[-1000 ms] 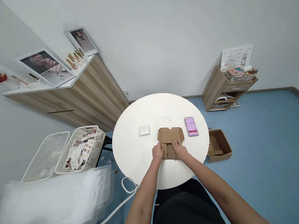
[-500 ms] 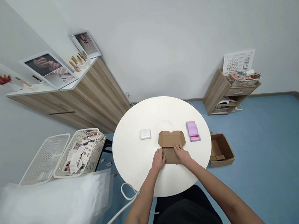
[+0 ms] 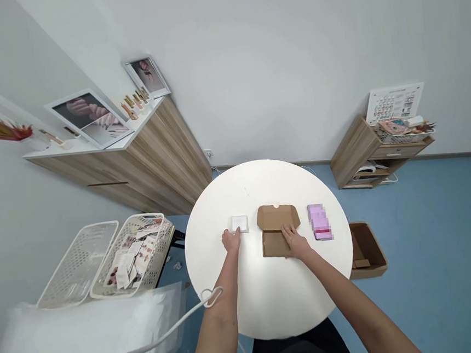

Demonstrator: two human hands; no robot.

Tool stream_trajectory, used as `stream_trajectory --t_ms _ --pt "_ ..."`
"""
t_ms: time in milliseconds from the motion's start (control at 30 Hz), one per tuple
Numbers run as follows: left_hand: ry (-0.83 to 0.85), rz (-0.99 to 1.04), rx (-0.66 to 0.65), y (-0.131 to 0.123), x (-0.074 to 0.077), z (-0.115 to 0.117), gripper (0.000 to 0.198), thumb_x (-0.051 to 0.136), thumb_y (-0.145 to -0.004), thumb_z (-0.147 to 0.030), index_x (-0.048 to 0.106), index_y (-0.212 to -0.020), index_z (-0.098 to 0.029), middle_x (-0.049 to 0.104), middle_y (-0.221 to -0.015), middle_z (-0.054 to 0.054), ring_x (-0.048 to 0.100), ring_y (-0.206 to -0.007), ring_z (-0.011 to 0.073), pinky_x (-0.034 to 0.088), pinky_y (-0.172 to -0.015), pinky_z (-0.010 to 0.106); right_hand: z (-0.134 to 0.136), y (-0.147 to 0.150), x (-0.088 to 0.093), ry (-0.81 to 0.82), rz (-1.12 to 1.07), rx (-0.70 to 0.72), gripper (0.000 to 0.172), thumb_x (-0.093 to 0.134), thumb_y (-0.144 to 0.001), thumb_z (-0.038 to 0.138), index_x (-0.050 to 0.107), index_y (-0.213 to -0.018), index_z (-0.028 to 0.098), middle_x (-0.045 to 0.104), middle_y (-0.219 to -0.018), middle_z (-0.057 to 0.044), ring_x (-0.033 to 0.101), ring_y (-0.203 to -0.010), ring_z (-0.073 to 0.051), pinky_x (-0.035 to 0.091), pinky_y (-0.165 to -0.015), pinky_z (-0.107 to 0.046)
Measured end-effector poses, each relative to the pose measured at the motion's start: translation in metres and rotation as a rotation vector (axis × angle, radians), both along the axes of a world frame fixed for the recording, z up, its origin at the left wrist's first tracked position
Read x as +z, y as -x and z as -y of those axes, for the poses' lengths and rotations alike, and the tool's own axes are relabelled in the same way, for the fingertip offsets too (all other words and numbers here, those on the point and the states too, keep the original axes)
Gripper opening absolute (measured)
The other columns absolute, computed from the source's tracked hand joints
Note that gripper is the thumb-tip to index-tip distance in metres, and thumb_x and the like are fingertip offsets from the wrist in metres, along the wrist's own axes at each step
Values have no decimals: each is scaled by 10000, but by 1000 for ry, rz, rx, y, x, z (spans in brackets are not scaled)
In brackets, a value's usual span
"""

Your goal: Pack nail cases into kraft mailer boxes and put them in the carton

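Note:
An open brown cardboard mailer box (image 3: pixel 273 244) lies on the round white table (image 3: pixel 261 185), its lid flap (image 3: pixel 277 217) folded back toward the far side. My right hand (image 3: pixel 295 240) rests on the box's right edge, fingers spread and holding nothing. My left hand (image 3: pixel 231 240) has its fingertips at the near edge of a small white square packet (image 3: pixel 239 224), which it does not appear to lift. To the right of the box lies a pink package with a red band (image 3: pixel 320 222), its printing blurred.
Left of the table stand a white plastic basket (image 3: pixel 76 264) and a second basket holding printed cards (image 3: pixel 131 257). A clear plastic bag (image 3: pixel 85 343) and a white cable (image 3: pixel 150 337) lie at lower left. On the floor at right sits an open cardboard box (image 3: pixel 368 250).
My left hand has moved off the box leftward to the white packet. My right hand has shifted to the box's right edge. The whole view has shifted slightly.

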State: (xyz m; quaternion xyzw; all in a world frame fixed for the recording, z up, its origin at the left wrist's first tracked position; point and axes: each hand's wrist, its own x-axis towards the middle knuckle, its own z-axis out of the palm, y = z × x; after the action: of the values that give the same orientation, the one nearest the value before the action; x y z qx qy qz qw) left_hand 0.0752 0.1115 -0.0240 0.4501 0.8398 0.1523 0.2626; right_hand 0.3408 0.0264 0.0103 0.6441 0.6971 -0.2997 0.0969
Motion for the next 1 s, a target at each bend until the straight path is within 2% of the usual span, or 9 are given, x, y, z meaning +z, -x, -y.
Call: stream_trajectory --t_ms 167,367,467,567,667,733,833,900,1000 --pt "20 49 22 -5 -8 -24 525 640 -790 -443 537 -1183 -111 569 -1254 222 523 -1220 351 416 -977 420 0 -5 -5 3 -78 -13 1262 833 -583 344 33 -1553 235 37 -1629 -73 -12 -1488 -300 445 -1011 -398" --pt "-28 219 14 1 -11 -26 393 683 -765 -407 582 -1067 -177 674 -1081 104 632 -1045 249 487 -871 340 0 -10 0 -26 -126 16 1209 799 -609 427 80 -1553 198 59 -1625 -93 -22 -1483 -338 153 -1180 -508" --pt "-88 322 7 3 -2 -17 354 620 -827 -408 576 -1099 -186 693 -1068 81 650 -1010 210 511 -835 313 6 -16 10 -136 -187 -21 967 665 -765 436 149 -1544 189 156 -1614 -89 57 -1487 -289 142 -1192 -483" --pt "-158 451 -27 -2 13 -6 376 564 -870 -438 565 -1137 -172 694 -1108 90 662 -988 185 533 -811 283 14 -28 19 -336 -262 -160 663 460 -912 375 246 -1516 204 292 -1570 -84 200 -1459 -239 212 -1181 -445" --pt "-224 683 -121 -22 25 9 402 593 -843 -482 588 -1085 -162 697 -1089 93 670 -960 189 553 -794 286 18 -44 23 -475 -287 -383 545 363 -954 371 317 -1479 232 385 -1510 -88 298 -1406 -250 284 -1144 -464" --pt "-177 768 -218 -44 28 23 381 611 -822 -496 606 -1007 -164 700 -1042 81 677 -917 189 563 -763 291 19 -55 23 -508 -299 -504 524 355 -952 382 356 -1453 227 432 -1466 -97 332 -1377 -260 308 -1124 -470" --pt "-38 689 -322 -82 24 46 301 629 -815 -457 609 -928 -180 703 -933 53 678 -807 173 559 -681 282 21 -66 20 -511 -327 -600 500 365 -941 387 412 -1410 219 468 -1426 -101 365 -1347 -260 322 -1108 -460" --pt "-15 642 -350 -102 19 59 243 651 -807 -389 596 -945 -197 689 -844 25 667 -756 165 544 -673 286 24 -69 17 -505 -345 -627 485 380 -933 393 440 -1381 218 473 -1416 -99 380 -1334 -254 330 -1102 -446" --pt "-34 453 -436 -119 13 72 177 623 -821 -277 556 -972 -213 655 -807 5 650 -766 172 511 -716 305 27 -70 11 -491 -369 -654 472 405 -921 395 464 -1350 206 493 -1384 -99 398 -1316 -246 341 -1095 -425"
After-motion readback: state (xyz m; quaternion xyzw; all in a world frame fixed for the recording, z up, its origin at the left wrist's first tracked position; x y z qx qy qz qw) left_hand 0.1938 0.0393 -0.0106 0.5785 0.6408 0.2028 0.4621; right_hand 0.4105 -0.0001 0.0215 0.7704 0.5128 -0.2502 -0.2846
